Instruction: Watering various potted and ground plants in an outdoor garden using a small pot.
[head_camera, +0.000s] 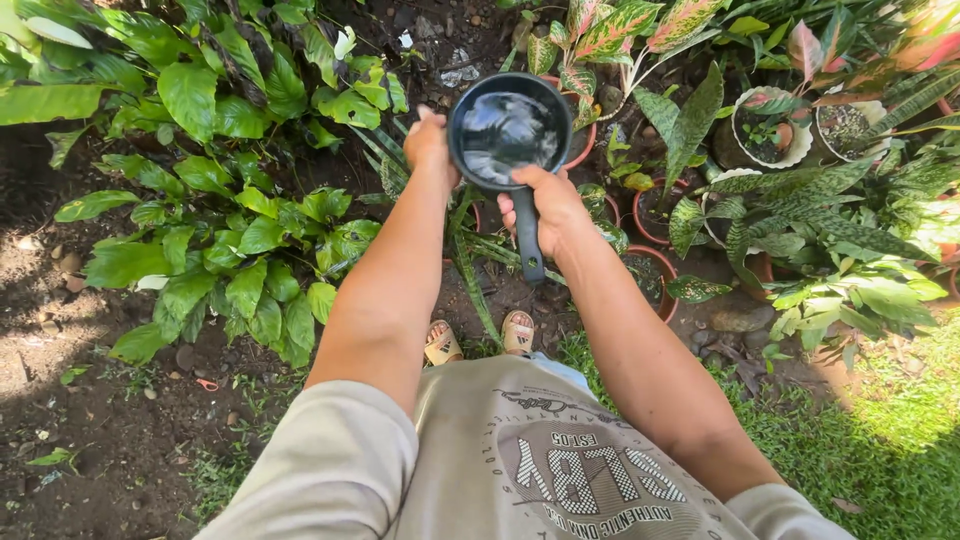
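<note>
A person is standing at the edge of a garden bed, holding a dark, round water dipper out in front of the body, above the plants. The right hand is clamping shut around the dipper's straight black handle, which is pointing back toward the person. The left hand is reaching up beside the bowl's left rim, its fingers touching or nearly touching the outside wall; whether they are actually gripping it cannot be told from this angle. The two hands are sitting apart, one on each side of the bowl. Water is filling the dipper and reflecting the sky. Below it, terracotta pots are crowding the soil, one holding a plant with long mottled leaves. A white pot is standing further right among pink-and-green foliage. Broad green leaves are spreading to the left over dark earth. The person's sandalled feet are showing just below the arms, and grass is covering the ground at lower right.
</note>
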